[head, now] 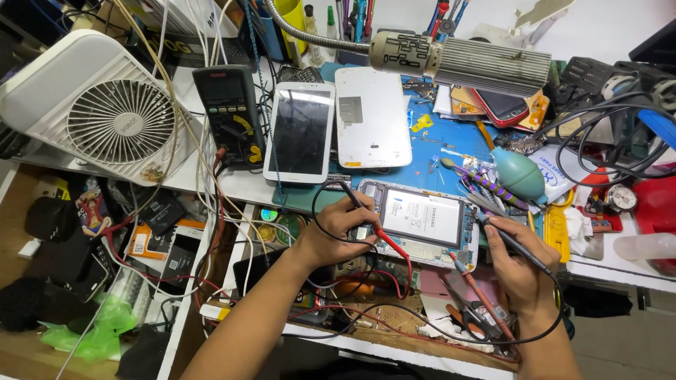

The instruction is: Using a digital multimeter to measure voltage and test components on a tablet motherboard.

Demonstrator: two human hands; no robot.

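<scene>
**Q:** Two probes in use — where does each sit?

**A:** The left hand (338,229) is closed in a pen grip around the red probe (380,236), whose tip rests on the left end of the opened tablet (420,223). The right hand (519,264) grips the black probe (516,244) the same way, tip at the tablet's right end. The tablet lies between the two hands, on the tabletop (429,158) edge, back cover off and its battery (421,217) exposed.

**Q:** How should the step be carried out?

**A:** Judging from the pose: keep each wrist braced on the tabletop, hold the probes steeply so only the tips touch, and avoid bridging adjacent contacts. Keep the leads clear of the board. Read the multimeter (229,112), beyond the left hand, without shifting the tips.

**Q:** What else is nearby?

**A:** Beyond the hands lie a white tablet (300,131) face up and a white back cover (372,116); a gooseneck lamp (458,62) hangs above them. A white fan (105,112) stands far to the left.

**Q:** What cannot be confirmed?

**A:** The exact contact points are too small to resolve. The multimeter display is dark or unreadable from this angle. The lead routing is lost in the cable clutter below the left hand.
</scene>
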